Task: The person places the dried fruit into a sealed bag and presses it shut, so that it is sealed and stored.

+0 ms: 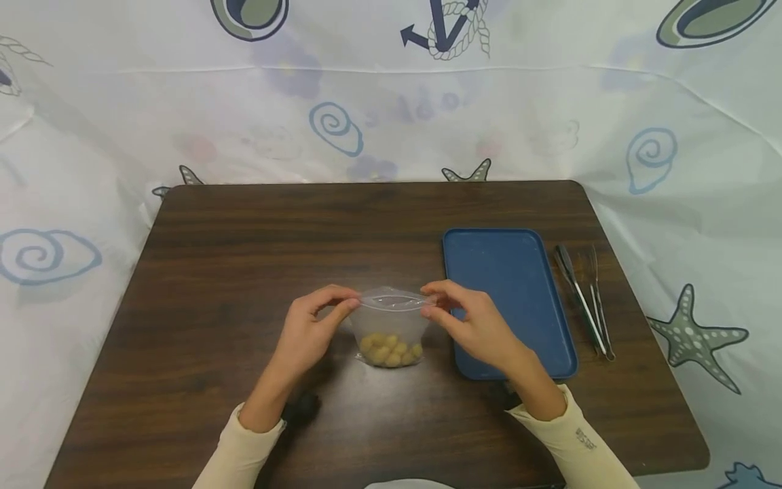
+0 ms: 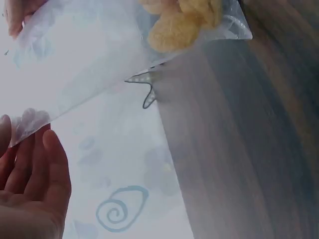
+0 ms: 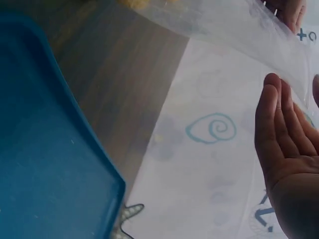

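A clear zip bag (image 1: pixel 391 319) hangs between my two hands above the brown table, with several yellowish rounded pieces (image 1: pixel 389 350) gathered at its bottom. My left hand (image 1: pixel 313 328) pinches the top left corner of the bag between thumb and fingers. At the top right corner, my right hand (image 1: pixel 473 322) pinches the other end of the zip edge. In the left wrist view the yellowish pieces (image 2: pixel 174 32) show through the clear plastic, bumpy and golden. Whether the zip is sealed I cannot tell.
A blue tray (image 1: pixel 507 292) lies right of the bag, partly under my right hand. Tongs (image 1: pixel 582 299) and a thin metal utensil (image 1: pixel 599 299) lie beyond its right side. A white rounded edge (image 1: pixel 409 483) shows at the bottom. A patterned white sheet (image 1: pixel 391 122) surrounds the table (image 1: pixel 244 272).
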### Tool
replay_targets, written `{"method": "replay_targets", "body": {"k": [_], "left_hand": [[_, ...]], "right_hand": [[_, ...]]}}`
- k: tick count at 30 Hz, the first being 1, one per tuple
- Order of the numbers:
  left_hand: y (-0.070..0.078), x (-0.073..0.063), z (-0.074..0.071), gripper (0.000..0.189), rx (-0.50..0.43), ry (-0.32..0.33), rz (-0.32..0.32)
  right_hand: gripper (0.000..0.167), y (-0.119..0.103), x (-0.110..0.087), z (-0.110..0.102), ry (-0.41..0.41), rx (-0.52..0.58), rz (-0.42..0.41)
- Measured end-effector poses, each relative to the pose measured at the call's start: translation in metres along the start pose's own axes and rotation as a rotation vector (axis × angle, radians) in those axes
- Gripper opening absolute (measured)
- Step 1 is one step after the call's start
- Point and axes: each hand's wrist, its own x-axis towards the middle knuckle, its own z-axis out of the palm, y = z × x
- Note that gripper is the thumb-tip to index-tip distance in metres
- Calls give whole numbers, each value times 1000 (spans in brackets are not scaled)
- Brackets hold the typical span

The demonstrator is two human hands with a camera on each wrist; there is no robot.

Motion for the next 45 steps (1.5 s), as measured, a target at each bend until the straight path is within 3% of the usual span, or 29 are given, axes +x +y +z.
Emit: {"method": "replay_targets", "body": {"k": [3,7,13,15,19,24,28,31,33,40,45], "left_hand": [[3,1,0,13,43,1,33],[2,-1,0,13,70,22,59],[1,-1,5,4,129,97,231],[3,1,6,4,156,96,256],[7,3,5,5,160,49,176],[7,4,3,9,88,-2,48],[4,5,6,7,12,1,71],[4,6,7,5,-24,12,104],[5,7,7,5,-33,6,93],[2,6,4,6,-70,-85,-34],[2,9,6,7,-120,-103,-12]], "right_hand": [[17,1,-2,0,-5,46,42],[13,3,-3,2,43,66,9],[12,1,-2,6,154,71,-52],[11,0,-2,8,177,60,-52],[10,-1,-2,10,174,41,-17],[9,-3,1,10,116,62,48],[10,-4,3,14,104,74,35],[9,-5,5,17,141,57,-2],[8,-7,7,19,163,43,-7],[7,-7,7,19,119,79,76],[14,-8,9,18,53,179,172]]}}
